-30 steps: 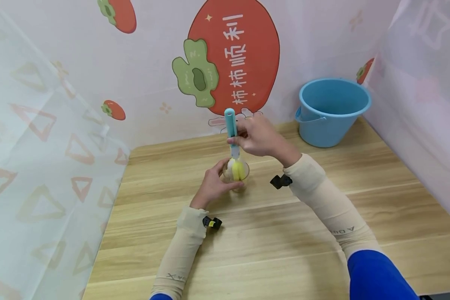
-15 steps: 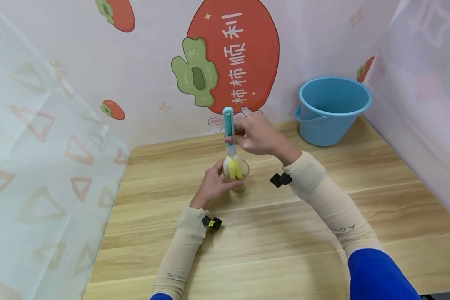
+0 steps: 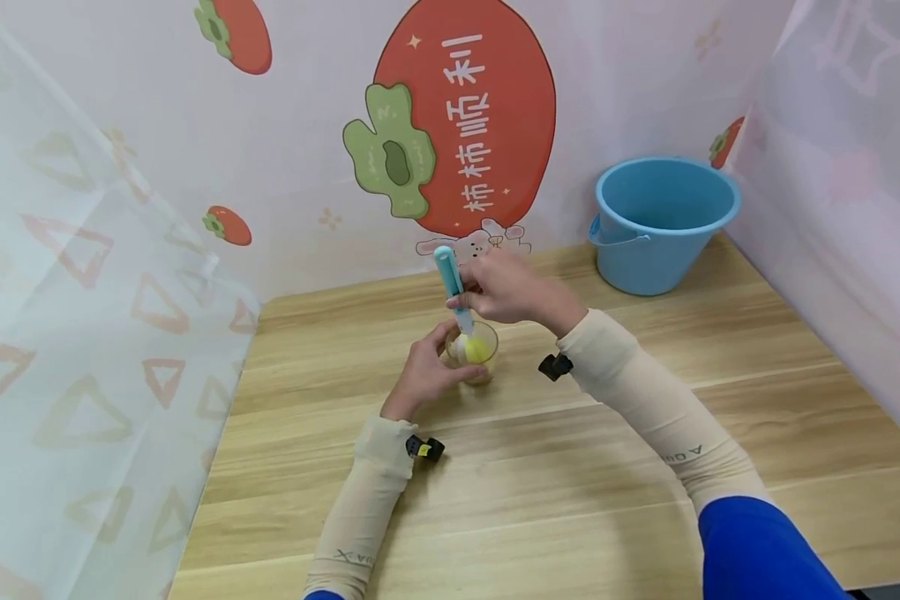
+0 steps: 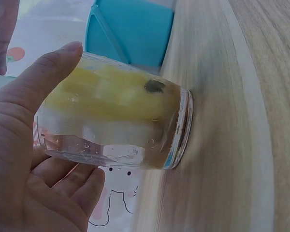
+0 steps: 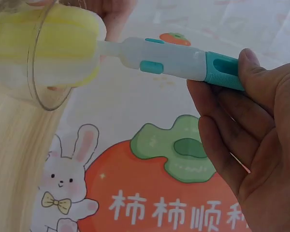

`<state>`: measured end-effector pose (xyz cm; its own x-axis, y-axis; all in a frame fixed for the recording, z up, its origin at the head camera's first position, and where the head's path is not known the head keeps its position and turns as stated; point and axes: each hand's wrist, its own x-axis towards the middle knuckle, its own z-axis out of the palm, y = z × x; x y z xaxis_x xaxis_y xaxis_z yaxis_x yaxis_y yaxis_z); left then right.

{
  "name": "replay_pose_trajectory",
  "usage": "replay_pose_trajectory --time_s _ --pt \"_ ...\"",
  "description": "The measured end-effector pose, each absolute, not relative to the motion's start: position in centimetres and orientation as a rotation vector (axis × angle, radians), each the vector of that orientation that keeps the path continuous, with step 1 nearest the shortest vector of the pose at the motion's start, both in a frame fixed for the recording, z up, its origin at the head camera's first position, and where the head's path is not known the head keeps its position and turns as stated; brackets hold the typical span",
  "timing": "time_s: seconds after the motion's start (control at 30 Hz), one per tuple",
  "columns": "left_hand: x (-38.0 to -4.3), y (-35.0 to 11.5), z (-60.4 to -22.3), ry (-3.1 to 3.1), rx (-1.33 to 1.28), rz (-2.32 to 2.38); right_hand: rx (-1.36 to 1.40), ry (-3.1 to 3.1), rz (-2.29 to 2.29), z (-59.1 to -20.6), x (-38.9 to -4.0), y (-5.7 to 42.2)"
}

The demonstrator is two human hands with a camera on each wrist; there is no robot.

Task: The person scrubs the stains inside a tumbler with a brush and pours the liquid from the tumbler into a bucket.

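Pinching teal-and-white-handled, yellow-and-white sponge brush: right grip | Clasping clear round glass on pale wood-grain bench, brush head inside: left grip | Risk: leaning brush possibly levering glass over, if left grip is slackening

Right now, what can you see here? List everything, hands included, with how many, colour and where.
Table: 1, light wood, beneath everything
Bucket: 1, light blue, table's back right corner
Glass: 1, clear, mouth up, left of the bucket
Brush: 1, teal, white and yellow, head inside the glass
Backdrop: sheet count unclear, whitish, behind and beside the table, printed with red fruit, a rabbit and writing
Wrist cameras: 2, black, one per wrist
Sleeves: 2, beige and blue, one per arm
Left hand: 1, bare, gripping the glass
Right hand: 1, bare, holding the brush
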<state>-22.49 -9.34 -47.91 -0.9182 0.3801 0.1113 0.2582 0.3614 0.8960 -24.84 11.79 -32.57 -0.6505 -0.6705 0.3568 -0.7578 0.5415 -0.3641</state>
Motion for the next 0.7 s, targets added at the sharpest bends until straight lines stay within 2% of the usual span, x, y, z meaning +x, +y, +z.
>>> replay_pose_trajectory --time_s 0.27,0.7 --pt "-22.6 -9.3 -48.3 2.511 0.630 1.630 1.208 -2.535 0.765 -31.6 -23.8 12.1" --pt "-22.6 -9.2 -48.1 2.516 0.616 1.598 1.205 -2.493 0.778 -33.7 -23.5 12.6"
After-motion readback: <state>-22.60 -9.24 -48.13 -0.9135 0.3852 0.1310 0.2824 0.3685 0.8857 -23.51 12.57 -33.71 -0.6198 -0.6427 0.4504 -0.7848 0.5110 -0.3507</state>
